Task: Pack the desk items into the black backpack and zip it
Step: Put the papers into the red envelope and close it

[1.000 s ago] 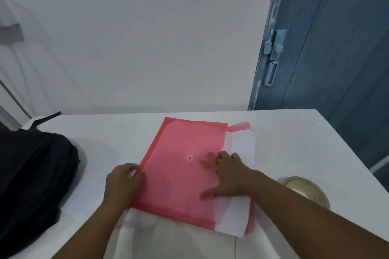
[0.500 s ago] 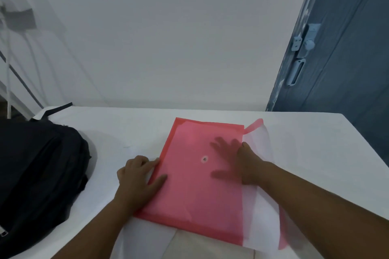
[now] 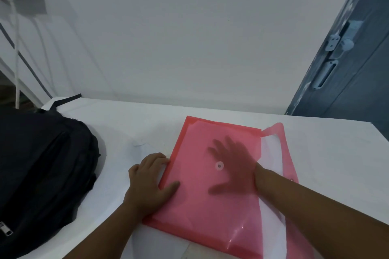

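A translucent red snap folder (image 3: 200,206) lies flat on the white desk (image 3: 328,153), its flap (image 3: 281,136) open to the right. White paper (image 3: 271,153) shows at the folder's open side. My right hand (image 3: 233,166) is inside the folder, flat with fingers spread, seen through the red plastic. My left hand (image 3: 147,176) grips the folder's left edge, thumb on top. The black backpack (image 3: 42,164) lies on the desk to the left, apart from both hands, with a zipper pull (image 3: 5,230) at its near end.
A white wall runs behind the desk. A blue-grey door (image 3: 357,59) with a latch stands at the right. More white sheets lie under the folder near the desk's front edge. A white cable (image 3: 16,69) hangs at the far left.
My right hand has slid from the paper at the folder's mouth deep inside the folder. My left hand stays on the left edge. The view has shifted, and the tape roll is out of sight.
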The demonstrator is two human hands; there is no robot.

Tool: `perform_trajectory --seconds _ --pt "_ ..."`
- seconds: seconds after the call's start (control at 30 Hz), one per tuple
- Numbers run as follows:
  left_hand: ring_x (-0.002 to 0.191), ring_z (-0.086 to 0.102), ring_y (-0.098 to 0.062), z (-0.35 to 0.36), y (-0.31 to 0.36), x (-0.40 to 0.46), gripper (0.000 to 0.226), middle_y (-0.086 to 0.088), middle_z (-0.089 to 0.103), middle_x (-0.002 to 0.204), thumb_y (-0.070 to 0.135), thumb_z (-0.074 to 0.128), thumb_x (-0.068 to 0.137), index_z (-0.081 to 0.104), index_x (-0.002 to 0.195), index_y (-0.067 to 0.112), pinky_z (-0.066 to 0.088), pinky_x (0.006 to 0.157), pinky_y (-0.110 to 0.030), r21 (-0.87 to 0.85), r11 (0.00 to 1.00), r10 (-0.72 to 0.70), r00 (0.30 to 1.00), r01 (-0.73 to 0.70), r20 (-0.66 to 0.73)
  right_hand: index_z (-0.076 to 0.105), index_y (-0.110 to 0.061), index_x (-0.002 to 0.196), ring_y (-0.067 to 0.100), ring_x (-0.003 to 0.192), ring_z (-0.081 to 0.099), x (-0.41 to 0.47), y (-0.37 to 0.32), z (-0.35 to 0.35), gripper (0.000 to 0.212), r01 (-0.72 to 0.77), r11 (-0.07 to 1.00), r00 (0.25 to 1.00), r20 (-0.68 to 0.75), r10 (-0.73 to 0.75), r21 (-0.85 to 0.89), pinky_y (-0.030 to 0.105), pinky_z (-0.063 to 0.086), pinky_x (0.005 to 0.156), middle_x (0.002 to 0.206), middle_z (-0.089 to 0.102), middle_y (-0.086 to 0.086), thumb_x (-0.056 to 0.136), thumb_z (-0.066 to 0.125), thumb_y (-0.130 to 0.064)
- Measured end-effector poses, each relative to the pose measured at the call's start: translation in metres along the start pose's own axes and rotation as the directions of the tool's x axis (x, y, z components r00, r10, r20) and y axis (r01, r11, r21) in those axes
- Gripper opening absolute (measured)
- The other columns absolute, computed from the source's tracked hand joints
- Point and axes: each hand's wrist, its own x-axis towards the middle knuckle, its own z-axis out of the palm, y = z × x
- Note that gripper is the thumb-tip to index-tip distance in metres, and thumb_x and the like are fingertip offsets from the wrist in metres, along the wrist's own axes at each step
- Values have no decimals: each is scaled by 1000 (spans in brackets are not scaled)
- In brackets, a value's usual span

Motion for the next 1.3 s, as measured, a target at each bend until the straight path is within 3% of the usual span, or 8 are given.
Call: perform_trajectory --seconds 0.17,0.3,0.47,0.57,0.7,0.9,1.03,1.3 --pt "128 44 -6 1 -1 0 64 15 52 131 74 52 77 60 123 31 26 98 -35 -3 1000 5 1000 -5 -5 -7 -59 149 26 149 -28 -2 -7 -4 102 39 999 998 46 -39 -10 64 -16 114 164 -22 -10 59 17 -101" --pt "128 44 -6 1 -1 1 64 15 52 131 74 52 76 60 123 31 27 98 -36 5 1000 5 1000 -5 -11 -6 -48 155 29 149 -27 6 -7 -9 128 -115 991 993 41 112 74 66 -16 113 165 -19 -13 41 -1 -106" --pt "128 43 -6 1 -1 2 64 16 51 131 74 51 76 60 123 31 26 98 -36 5 1000 0 1000 0 -7 2 -23 160 16 152 -18 1 -9 -12 141 63 961 997 16 -70 269 43 -12 123 166 -11 -8 46 -1 -106" --pt "128 45 -7 2 0 1 64 15 52 130 74 52 77 60 122 31 27 98 -37 6 1000 -3 1000 3 -9 21 -28 158 30 154 -7 0 1 -11 120 121 992 985 -129 -118 20 52 -17 117 168 3 4 63 4 -98" --pt "128 44 -8 2 0 1 65 14 52 130 76 49 77 60 123 31 27 99 -38 20 1000 2 1000 -1 -5 -12 -46 154 28 150 -26 -9 5 -4 121 -106 994 991 74 109 -40 70 -19 110 165 -23 -8 48 2 -101" --pt "130 41 -7 2 1 2 67 15 49 131 78 46 78 58 125 33 24 101 -37 10 1000 -22 1000 22 15 -4 -29 160 28 151 -22 -7 6 -10 153 -218 965 976 39 215 146 56 -7 121 166 -19 -3 28 -10 -107" --pt "131 40 -6 2 1 2 66 16 49 131 79 46 77 59 124 35 23 102 -37 9 1000 -26 999 26 20 -1 -33 159 25 149 -27 -19 15 -5 144 -53 999 993 103 54 -9 56 -17 117 166 -19 -1 35 -3 -107" --pt "135 36 -9 -1 2 2 64 14 47 136 77 40 80 55 135 48 23 108 -48 10 999 -41 997 40 62 0 -31 159 26 152 -17 -35 3 -8 141 -233 972 972 -14 233 -17 56 -25 113 167 -9 0 39 -20 -102"
